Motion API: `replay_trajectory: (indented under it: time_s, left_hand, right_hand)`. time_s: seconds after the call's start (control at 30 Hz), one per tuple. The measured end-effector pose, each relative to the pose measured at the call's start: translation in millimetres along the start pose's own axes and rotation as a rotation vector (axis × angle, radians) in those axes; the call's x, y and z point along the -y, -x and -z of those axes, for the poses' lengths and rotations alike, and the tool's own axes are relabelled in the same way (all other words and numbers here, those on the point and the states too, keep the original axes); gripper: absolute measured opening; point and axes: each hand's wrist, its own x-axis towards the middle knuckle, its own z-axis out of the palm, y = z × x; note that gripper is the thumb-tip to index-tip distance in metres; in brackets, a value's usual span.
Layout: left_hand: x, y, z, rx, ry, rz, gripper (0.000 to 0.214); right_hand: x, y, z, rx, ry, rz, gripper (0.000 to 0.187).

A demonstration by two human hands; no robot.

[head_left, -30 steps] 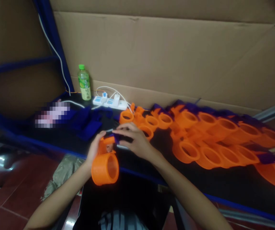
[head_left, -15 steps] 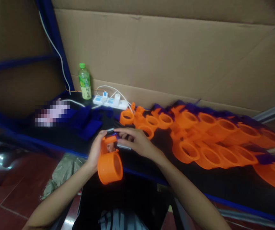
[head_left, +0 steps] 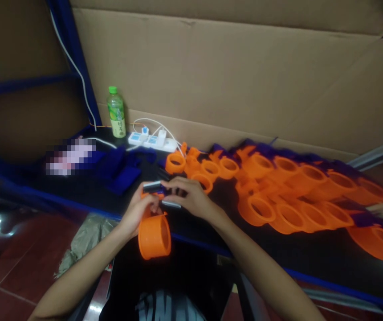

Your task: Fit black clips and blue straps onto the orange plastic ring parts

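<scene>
My left hand [head_left: 137, 212] is closed around the upper part of an orange plastic piece with a round ring [head_left: 154, 236]. The ring hangs below my fingers, over my lap, with its opening facing right. My right hand [head_left: 191, 195] has its fingers curled in a pinch at a small dark piece with silvery edges [head_left: 171, 204]. A second silvery-edged dark strip [head_left: 152, 184] shows above my left thumb, close to my right fingertips. Where these dark pieces meet the orange one is hidden by my fingers.
Rows of similar orange ring pieces [head_left: 290, 218] with dark blue parts cover the right of the black table. Dark blue flat pieces [head_left: 124, 178] lie left. A white power strip [head_left: 153, 141] with cables and a green-capped bottle [head_left: 116, 113] stand before the cardboard wall [head_left: 225, 76].
My left thumb has moved across the top of the orange piece. The upper silvery strip has turned and shows more. My right hand stays pinched nearby, and the view has shifted slightly.
</scene>
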Motion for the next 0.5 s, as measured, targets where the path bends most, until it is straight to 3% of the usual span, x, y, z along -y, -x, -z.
replay_trajectory:
  time_s: [0.5]
  left_hand:
    - [3.2,3.4,-4.0,0.009,-0.063,-0.122,0.028]
  right_hand:
    - [16.9,3.0,7.6,0.023,0.151,0.086,0.044]
